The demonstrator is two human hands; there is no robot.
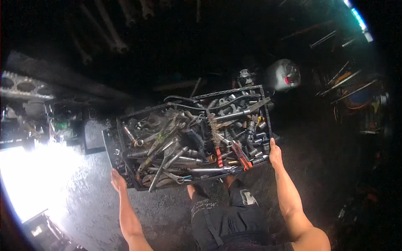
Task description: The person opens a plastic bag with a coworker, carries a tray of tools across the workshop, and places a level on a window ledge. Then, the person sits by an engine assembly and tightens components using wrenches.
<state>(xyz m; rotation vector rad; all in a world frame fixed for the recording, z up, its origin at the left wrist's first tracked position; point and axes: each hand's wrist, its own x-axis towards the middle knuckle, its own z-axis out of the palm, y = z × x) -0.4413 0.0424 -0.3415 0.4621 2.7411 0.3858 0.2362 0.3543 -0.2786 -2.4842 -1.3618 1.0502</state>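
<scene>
A black tray (pixel 268 113) full of metal tools is held up in front of my body, slightly tilted. My left hand (pixel 118 180) grips its lower left corner, and my right hand (pixel 274 154) grips its right side, thumb along the edge. Inside lie wrenches (pixel 169 161), sockets (pixel 256 142), a wire brush (pixel 214 129) with a red handle, and red-handled pliers (pixel 242 155). A black cable (pixel 184 99) lies over the back rim. The fingers under the tray are hidden.
Dark floor (pixel 167 217) shows below the tray. On the left are a metal engine part (pixel 25 85) and a bright glare. A pale round container (pixel 287 75) stands behind the tray's right corner. Long rods and tools (pixel 345 83) lie at the right.
</scene>
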